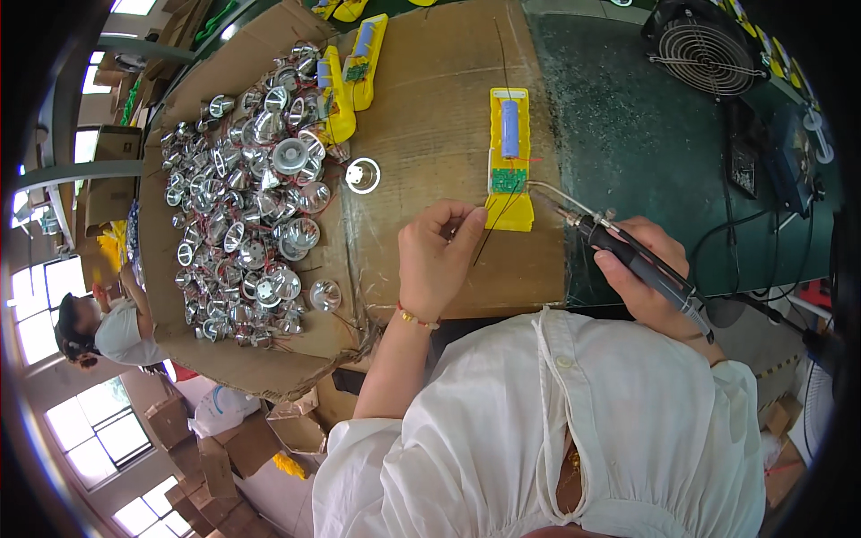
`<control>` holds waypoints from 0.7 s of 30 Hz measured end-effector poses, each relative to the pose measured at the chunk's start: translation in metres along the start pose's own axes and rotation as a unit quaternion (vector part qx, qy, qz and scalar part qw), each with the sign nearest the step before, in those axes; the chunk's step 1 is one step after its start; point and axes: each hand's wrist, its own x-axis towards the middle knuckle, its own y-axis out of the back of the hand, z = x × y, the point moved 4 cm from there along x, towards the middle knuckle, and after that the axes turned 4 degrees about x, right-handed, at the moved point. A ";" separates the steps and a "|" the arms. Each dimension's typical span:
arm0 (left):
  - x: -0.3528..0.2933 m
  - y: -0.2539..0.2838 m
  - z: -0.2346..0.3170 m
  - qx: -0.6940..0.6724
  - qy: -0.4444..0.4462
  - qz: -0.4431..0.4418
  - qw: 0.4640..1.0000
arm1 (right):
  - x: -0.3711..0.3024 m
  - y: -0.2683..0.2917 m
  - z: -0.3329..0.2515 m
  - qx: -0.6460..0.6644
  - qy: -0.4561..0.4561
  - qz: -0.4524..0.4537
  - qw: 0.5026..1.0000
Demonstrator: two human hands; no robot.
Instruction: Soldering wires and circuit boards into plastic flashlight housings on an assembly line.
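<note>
Soldering iron (639,266) in right hand (642,294), white bag (215,414) with blurred blue print

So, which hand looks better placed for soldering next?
Likely the right hand: it grips the soldering tool, pointed toward the green circuit board. The left hand, beside the yellow casing, shows no tool.

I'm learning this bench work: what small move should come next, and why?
Probably ease the soldering iron in the right hand toward the green board: its front end points that way, and the left hand is beside a dark wire there.
</note>
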 end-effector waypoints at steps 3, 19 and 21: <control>0.004 -0.007 0.001 0.072 -0.051 -0.017 0.996 | -0.003 -0.001 0.005 -0.018 -0.066 0.004 0.998; 0.008 -0.016 0.011 0.065 -0.073 -0.028 0.995 | -0.005 -0.009 0.019 0.026 -0.168 -0.014 0.985; 0.011 -0.016 0.008 0.048 -0.072 -0.024 0.996 | -0.006 -0.011 0.023 0.034 -0.177 -0.004 0.984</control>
